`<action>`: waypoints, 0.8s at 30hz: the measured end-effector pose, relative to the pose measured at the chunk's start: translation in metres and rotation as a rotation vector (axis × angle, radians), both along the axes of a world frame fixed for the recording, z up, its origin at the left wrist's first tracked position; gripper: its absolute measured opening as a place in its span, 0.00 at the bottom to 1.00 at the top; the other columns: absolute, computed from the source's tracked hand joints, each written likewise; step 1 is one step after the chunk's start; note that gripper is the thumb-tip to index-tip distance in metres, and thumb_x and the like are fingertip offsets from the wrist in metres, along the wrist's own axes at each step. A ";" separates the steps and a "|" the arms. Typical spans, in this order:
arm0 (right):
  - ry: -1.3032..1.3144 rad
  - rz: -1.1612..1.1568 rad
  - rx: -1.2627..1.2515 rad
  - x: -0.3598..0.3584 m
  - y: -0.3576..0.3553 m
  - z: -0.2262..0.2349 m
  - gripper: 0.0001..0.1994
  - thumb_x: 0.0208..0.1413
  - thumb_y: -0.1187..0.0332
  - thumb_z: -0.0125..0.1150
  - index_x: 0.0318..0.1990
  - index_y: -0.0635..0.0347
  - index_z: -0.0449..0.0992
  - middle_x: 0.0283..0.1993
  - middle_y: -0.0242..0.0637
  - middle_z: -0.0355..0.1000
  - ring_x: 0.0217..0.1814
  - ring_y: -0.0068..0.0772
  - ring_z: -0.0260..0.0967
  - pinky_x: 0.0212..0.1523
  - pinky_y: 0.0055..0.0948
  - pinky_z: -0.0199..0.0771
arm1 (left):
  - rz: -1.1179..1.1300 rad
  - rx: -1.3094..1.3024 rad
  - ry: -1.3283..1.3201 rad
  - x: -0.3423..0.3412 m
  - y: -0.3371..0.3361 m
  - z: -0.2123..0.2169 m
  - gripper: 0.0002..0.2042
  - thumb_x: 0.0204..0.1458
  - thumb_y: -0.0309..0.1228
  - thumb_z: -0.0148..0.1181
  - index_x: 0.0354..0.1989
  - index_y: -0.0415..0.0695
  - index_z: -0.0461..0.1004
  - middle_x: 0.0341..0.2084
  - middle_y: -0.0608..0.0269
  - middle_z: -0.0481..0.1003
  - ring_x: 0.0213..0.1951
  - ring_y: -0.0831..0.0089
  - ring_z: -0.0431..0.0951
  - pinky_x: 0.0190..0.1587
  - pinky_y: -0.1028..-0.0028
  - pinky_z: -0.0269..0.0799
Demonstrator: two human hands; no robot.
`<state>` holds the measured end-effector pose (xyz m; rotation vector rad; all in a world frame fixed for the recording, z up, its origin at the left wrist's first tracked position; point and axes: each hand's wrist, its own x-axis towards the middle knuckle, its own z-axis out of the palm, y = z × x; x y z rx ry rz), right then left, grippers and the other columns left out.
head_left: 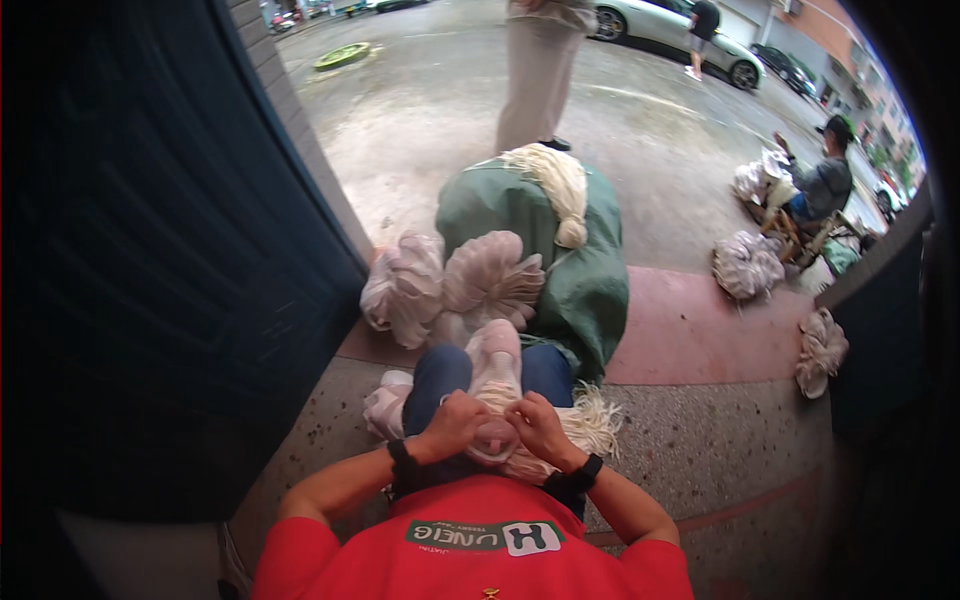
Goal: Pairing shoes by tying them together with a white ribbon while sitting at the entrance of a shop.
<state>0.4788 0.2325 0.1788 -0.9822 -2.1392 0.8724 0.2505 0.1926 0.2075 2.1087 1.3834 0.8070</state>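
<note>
Across my lap lies a long, pale pink, soft cloth piece [494, 358] with a rounded far end. My left hand [455, 422] is at its near left side, fingers bent and closed in a pinch. Level with it on the right, my right hand [538, 428] also pinches close to the cloth. Cream strands show between the two hands; what exactly the fingertips hold is too small to make out. By my right thigh hangs a bunch of cream strips [594, 422] with loose ends. A round, pinkish, see-through-looking part [495, 441] lies just below my hands.
Before my knees stands a bulky green sack [600, 285] with a cream bundle of strips [560, 190] on top. Pale pleated bundles [493, 277] lean left of it. A dark door [180, 230] borders the left. Beyond are a standing person [540, 80] and a seated person [825, 180].
</note>
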 end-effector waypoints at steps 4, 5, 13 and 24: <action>0.176 -0.122 -0.147 -0.016 0.013 0.047 0.04 0.55 0.72 0.68 0.35 0.63 0.83 0.32 0.43 0.72 0.36 0.47 0.72 0.36 0.40 0.70 | 0.108 -0.243 -0.318 0.013 0.023 0.049 0.09 0.58 0.32 0.65 0.39 0.38 0.83 0.32 0.51 0.81 0.36 0.60 0.80 0.41 0.65 0.73; 0.191 -0.134 -0.154 -0.015 0.015 0.052 0.04 0.56 0.72 0.68 0.35 0.64 0.83 0.32 0.43 0.71 0.35 0.45 0.72 0.36 0.39 0.70 | 0.105 -0.259 -0.328 0.013 0.029 0.050 0.10 0.59 0.32 0.65 0.40 0.38 0.83 0.32 0.52 0.81 0.36 0.62 0.80 0.40 0.67 0.73; 0.274 -0.216 -0.190 -0.017 0.024 0.058 0.05 0.58 0.72 0.67 0.38 0.64 0.83 0.33 0.40 0.70 0.34 0.38 0.71 0.35 0.33 0.70 | 0.071 -0.404 -0.442 0.012 0.048 0.044 0.08 0.62 0.28 0.64 0.44 0.36 0.81 0.32 0.68 0.80 0.34 0.84 0.76 0.37 0.79 0.72; 0.263 -0.198 0.047 0.001 0.049 0.109 0.13 0.55 0.75 0.70 0.48 0.62 0.79 0.37 0.42 0.75 0.40 0.41 0.75 0.43 0.37 0.74 | 0.109 0.220 -0.239 -0.022 0.058 0.115 0.09 0.55 0.24 0.69 0.43 0.42 0.81 0.36 0.62 0.78 0.32 0.72 0.75 0.35 0.74 0.70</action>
